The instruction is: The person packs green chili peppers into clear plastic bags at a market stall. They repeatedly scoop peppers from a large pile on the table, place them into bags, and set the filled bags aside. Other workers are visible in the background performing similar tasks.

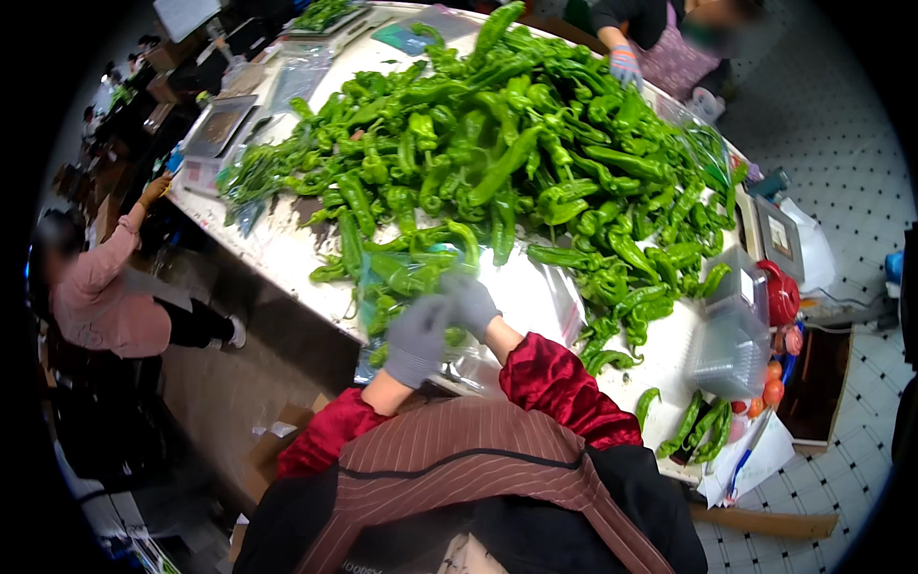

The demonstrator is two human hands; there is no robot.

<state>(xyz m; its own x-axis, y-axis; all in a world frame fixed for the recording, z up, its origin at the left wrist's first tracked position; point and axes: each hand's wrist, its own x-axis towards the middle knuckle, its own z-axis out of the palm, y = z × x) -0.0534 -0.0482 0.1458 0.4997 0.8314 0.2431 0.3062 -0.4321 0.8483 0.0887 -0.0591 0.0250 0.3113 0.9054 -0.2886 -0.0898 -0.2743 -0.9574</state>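
Observation:
A large heap of long green peppers [502, 143] covers much of the white table [258, 251]. Near the table's front edge lies a clear plastic bag [401, 276] with green peppers in it. My left hand [417, 337], in a grey glove, is at this bag's right side. Beside it, touching or nearly so, is my right hand [470, 301], gloved in grey too and blurred. Whether either one grips the plastic cannot be made out. More clear bags [534, 294] lie flat just right of my hands.
Clear plastic boxes [728, 351] are stacked at the right, beside a red container [780, 294] and a scale [778, 233]. Another scale [219, 129] stands at the left edge. A co-worker's gloved hand [625, 66] touches the heap's far side; another person [107, 301] stands left.

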